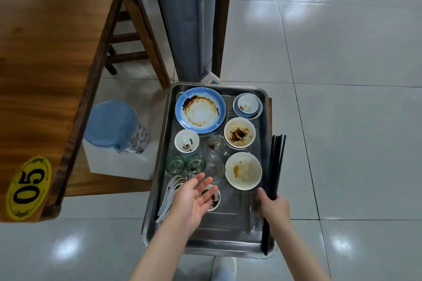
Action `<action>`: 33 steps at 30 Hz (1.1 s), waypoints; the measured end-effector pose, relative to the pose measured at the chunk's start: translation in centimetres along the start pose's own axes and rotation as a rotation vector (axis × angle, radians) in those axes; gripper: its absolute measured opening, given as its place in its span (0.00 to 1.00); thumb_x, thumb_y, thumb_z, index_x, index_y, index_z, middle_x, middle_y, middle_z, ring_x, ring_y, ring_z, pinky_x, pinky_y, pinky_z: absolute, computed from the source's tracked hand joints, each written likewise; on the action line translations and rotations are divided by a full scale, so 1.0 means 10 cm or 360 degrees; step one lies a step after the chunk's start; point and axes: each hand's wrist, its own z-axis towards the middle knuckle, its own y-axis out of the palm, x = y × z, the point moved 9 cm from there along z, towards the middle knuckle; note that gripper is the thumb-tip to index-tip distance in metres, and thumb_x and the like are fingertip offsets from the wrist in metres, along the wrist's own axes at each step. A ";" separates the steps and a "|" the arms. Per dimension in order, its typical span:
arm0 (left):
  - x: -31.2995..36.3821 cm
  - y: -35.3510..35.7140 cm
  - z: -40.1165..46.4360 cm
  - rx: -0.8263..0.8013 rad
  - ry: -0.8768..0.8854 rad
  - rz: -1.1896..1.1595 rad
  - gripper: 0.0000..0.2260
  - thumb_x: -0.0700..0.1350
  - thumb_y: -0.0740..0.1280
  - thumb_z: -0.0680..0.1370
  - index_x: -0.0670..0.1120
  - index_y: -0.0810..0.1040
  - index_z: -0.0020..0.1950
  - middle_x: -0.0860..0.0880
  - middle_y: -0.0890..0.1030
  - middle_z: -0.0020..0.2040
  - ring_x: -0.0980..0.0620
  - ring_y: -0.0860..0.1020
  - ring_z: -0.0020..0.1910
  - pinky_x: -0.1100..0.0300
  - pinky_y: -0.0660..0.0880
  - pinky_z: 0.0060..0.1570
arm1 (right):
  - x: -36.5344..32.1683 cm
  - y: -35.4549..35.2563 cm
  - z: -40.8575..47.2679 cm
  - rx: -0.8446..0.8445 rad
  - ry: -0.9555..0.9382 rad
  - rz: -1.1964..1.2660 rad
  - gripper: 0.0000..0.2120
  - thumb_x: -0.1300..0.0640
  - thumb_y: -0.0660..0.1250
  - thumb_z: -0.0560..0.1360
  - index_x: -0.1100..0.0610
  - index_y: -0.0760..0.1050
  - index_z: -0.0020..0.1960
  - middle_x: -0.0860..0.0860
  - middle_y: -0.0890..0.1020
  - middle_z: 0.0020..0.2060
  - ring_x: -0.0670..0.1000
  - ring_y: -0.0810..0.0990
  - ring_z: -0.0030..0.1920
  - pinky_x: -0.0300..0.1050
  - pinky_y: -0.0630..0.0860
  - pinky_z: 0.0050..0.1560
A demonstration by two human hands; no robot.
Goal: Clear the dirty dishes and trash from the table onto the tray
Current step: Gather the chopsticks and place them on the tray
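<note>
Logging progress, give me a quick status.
Right hand grips black chopsticks. Left hand open over loaded tray. Nothing blocking.

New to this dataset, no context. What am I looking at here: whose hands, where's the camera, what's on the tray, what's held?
There is no robot. One wide-angle camera worn on a person's head looks forward and down, so the two arms coming in from the bottom are that person's own.

The metal tray holds dirty dishes: a blue plate, several stained white bowls such as the one at, small glasses and white spoons.

The left hand hovers open, palm up, over the tray and holds nothing. The right hand has its grip round a bundle of black chopsticks along the tray's right edge.

To the left stands a wooden table with a yellow "05" sticker, and beside it a bin with a blue liner.
</note>
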 end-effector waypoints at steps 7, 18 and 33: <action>0.12 -0.17 0.02 0.0103 0.0153 0.0213 0.08 0.42 0.58 0.82 0.44 0.77 0.51 0.44 0.83 0.47 0.45 0.81 0.46 0.50 0.74 0.49 | 0.14 0.08 0.08 -0.0059 -0.0012 -0.0284 0.07 0.60 0.66 0.75 0.61 0.74 0.39 0.55 0.78 0.29 0.55 0.75 0.29 0.46 0.72 0.35; 0.50 -0.19 -0.12 0.0168 0.0767 0.0970 0.08 0.39 0.61 0.80 0.48 0.79 0.47 0.49 0.83 0.43 0.53 0.80 0.43 0.63 0.75 0.42 | 0.01 0.19 0.02 -0.0085 -0.0203 -0.1072 0.13 0.56 0.68 0.74 0.58 0.65 0.38 0.54 0.75 0.36 0.56 0.74 0.41 0.43 0.66 0.38; 0.45 -0.43 -0.05 0.0193 0.0975 0.1358 0.06 0.44 0.65 0.78 0.55 0.77 0.46 0.58 0.81 0.45 0.60 0.78 0.48 0.64 0.73 0.45 | -0.06 0.18 0.02 0.0072 -0.0283 -0.1363 0.09 0.61 0.63 0.74 0.58 0.64 0.37 0.52 0.71 0.36 0.56 0.71 0.38 0.42 0.66 0.34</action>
